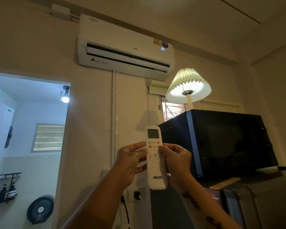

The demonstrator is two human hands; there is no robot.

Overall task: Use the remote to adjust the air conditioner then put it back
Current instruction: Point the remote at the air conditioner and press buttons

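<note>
both hands (130, 160) gripping upright white remote (156, 169), below wall air conditioner (122, 45)

place: home room | signs: wall air conditioner (125, 47), lamp (188, 86), microwave (221, 142), bathroom doorway (30, 129)

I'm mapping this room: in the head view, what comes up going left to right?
Bright bathroom doorway → left hand → white AUX remote → right hand → black microwave.

white aux remote (156, 158), upright, screen uppermost, well below the wall-mounted white air conditioner (125, 47), whose display glows.
</note>
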